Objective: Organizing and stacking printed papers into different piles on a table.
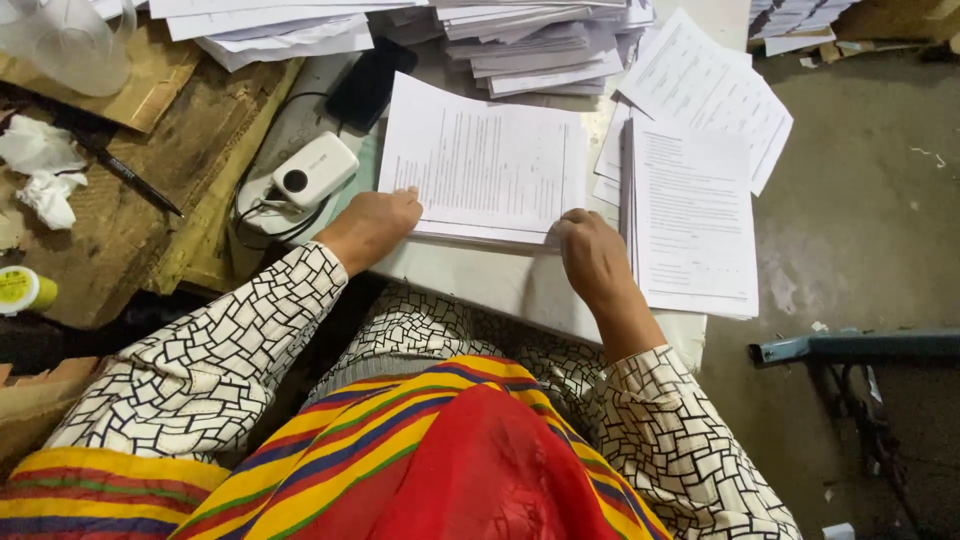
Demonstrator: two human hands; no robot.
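A stack of printed white sheets (485, 165) lies on a low white table (480, 280) in front of me. My left hand (375, 222) rests with its fingertips on the stack's near left corner. My right hand (592, 255) pinches the near right corner of the stack, thumb under the edge. A second, thicker pile of printed sheets (692, 215) sits just right of my right hand. Both sleeves carry a black and white mosaic pattern.
More paper piles (540, 40) fill the table's far side. A small white device with a lens (312, 170) and a black cable sits left of the stack, a black case (370, 80) behind it. Cardboard (130, 210), a pen, crumpled tissue and a plastic jug lie left. A blue metal bar (860, 347) stands right.
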